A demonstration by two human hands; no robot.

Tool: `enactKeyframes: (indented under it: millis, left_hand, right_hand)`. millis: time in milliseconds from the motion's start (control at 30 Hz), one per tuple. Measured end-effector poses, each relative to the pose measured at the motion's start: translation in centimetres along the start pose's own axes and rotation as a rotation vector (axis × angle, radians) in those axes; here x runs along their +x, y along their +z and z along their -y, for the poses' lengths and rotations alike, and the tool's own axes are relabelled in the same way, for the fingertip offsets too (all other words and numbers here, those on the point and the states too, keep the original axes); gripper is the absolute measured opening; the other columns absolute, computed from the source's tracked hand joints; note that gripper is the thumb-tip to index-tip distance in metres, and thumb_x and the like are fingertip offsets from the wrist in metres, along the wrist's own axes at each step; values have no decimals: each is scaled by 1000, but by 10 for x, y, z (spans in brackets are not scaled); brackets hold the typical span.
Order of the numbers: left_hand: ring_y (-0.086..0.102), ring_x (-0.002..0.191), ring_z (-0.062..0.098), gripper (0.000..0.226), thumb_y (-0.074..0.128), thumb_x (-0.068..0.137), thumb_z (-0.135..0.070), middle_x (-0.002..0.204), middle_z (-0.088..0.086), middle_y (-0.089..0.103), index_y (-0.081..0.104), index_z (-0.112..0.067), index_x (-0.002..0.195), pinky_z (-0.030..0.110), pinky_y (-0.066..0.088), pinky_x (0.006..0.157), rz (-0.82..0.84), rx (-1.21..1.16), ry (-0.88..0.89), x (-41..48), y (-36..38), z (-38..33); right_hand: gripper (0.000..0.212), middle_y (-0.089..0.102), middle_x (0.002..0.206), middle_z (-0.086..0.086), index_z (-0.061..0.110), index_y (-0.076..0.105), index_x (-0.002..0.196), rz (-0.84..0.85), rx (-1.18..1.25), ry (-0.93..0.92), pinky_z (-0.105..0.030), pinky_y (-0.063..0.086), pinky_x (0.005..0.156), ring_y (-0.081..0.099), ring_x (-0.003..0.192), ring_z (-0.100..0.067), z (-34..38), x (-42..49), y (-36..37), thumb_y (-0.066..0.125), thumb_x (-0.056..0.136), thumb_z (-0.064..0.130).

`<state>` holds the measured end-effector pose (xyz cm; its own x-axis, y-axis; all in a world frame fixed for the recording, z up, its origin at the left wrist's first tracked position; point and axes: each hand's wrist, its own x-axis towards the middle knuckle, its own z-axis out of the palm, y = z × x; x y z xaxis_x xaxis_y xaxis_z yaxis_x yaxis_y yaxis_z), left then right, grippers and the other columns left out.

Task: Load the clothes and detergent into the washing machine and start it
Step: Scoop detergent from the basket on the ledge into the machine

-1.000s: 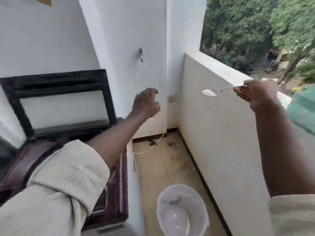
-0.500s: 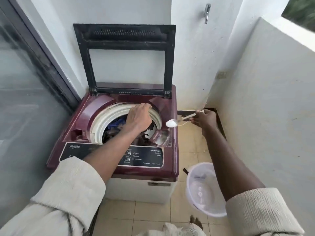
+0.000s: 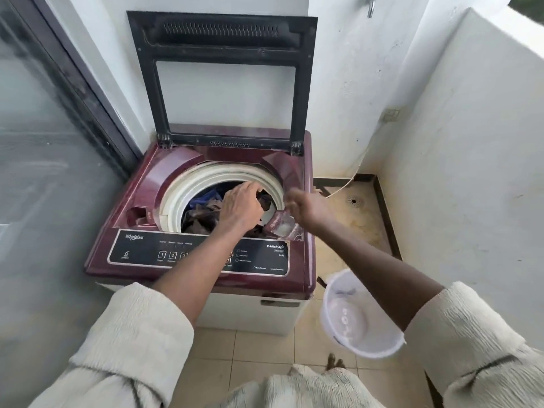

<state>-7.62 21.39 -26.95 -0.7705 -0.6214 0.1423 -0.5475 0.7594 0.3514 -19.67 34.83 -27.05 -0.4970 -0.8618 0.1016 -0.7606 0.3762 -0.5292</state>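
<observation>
The maroon top-loading washing machine (image 3: 147, 187) stands with its black-framed lid (image 3: 223, 33) raised. Dark and blue clothes (image 3: 203, 210) fill the drum. My left hand (image 3: 240, 206) reaches into the drum, fingers curled on a dark piece of clothing at the right rim. My right hand (image 3: 309, 209) is blurred and closed, held just over the detergent compartment (image 3: 284, 226) at the front right corner, which holds white powder. The spoon itself is lost under the blurred hand.
A white plastic bucket (image 3: 379, 354) sits on the tiled floor right of the machine, below my right forearm. A glass door (image 3: 44, 142) runs along the left, a white parapet wall (image 3: 471, 128) along the right. A floor drain (image 3: 354, 201) lies behind.
My view swung down from the balcony wall to the machine. My right hand carried the spoon of white powder leftward over the detergent compartment. My left hand moved into the drum.
</observation>
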Motion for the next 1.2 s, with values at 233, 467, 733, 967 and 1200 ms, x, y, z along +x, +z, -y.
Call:
enactKeyframes:
  millis: [233, 467, 733, 967, 1200]
  left_hand:
    - [59, 110, 27, 42, 51, 82, -7, 122, 8, 64, 56, -14, 124, 42, 43, 96, -1, 28, -5, -8, -3, -3]
    - [49, 130, 25, 61, 53, 82, -2, 141, 11, 52, 39, -8, 141, 41, 37, 111, 84, 36, -7, -22, 2, -15]
    - [40, 137, 26, 59, 42, 87, 0, 149, 12, 43, 32, -8, 146, 44, 30, 116, 111, -29, 205, 5, -3, -105]
    - [56, 116, 34, 51, 44, 87, -8, 131, 15, 59, 45, -13, 138, 41, 42, 100, 60, -166, 559, 32, -9, -307]
    - [56, 120, 30, 53, 49, 85, -7, 136, 12, 57, 47, -9, 139, 36, 41, 103, 48, -358, 893, -14, -3, -519]
  right_hand:
    - [11, 76, 87, -9, 10, 70, 93, -64, -61, -80, -22, 52, 64, 69, 75, -25, -2, -10, -7, 61, 87, 9]
    - [13, 70, 63, -2, 2, 69, 92, -514, 635, 563, -29, 60, 55, 69, 54, -6, -32, -27, -36, 61, 92, 12]
    - [8, 63, 68, -15, 5, 57, 88, -843, 1289, 555, -19, 52, 43, 67, 46, -13, -35, -84, -146, 54, 94, 1]
    - [14, 67, 65, -10, 10, 60, 80, -1171, 1162, 482, -19, 53, 48, 69, 51, -14, -70, -185, -300, 57, 91, 2]
    - [16, 66, 47, 0, 11, 57, 79, -1504, 941, 460, -16, 50, 41, 66, 45, -8, -149, -301, -439, 54, 93, 2]
